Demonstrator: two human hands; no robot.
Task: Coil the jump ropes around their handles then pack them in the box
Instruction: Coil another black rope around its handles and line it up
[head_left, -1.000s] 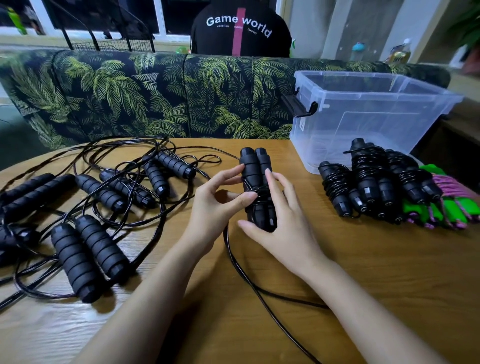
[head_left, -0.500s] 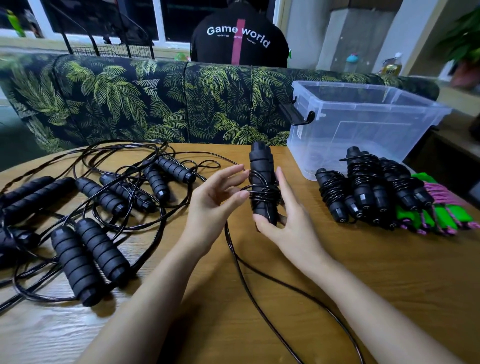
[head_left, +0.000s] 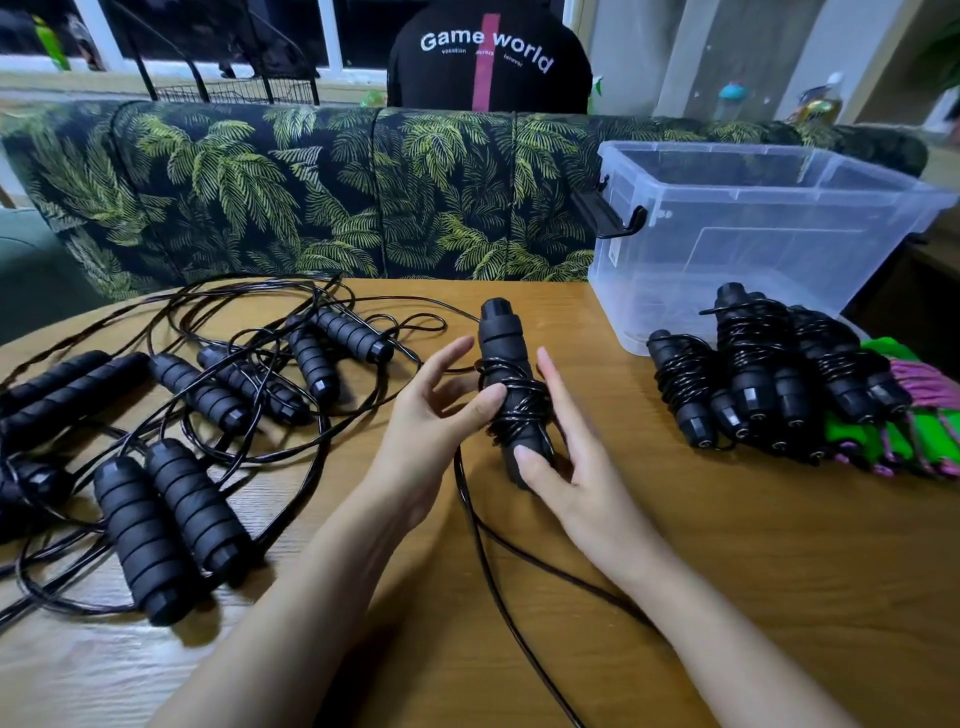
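— Where are the handles (head_left: 501, 348) just now?

— Between our two hands. The pair stands nearly upright. Its long axis runs up past our fingertips, and the top leans a little toward the left-hand side. We cannot tell if the lower end rests on the table (head_left: 727, 545).

— And our grip?

— Our right hand (head_left: 571, 467) is clamped on the lower end, with the thumb across the front and the fingers up behind the pair. Our left hand (head_left: 431, 415) is closed round nothing. Its thumb presses the wraps at mid-length, and its other fingers stand loosely apart just beside the handles.

— Which way does the free cord (head_left: 480, 535) lie?

— It drops from just under our left thumb and trails back toward us between our forearms. That puts it on the palm side of the left hand, which is nearer to it than the right.

— So the left hand takes the next turn?

— We judge so. Each turn has to cross the long axis, so the right hand should steady the pair while the left carries the cord round. Slack wraps could slide toward the bare top end.

— And the box (head_left: 727, 260)?

— It is beyond the right hand, on its outer side, with the coiled ropes (head_left: 748, 364) lying between. The loose ropes (head_left: 208, 400) lie out past the left hand.
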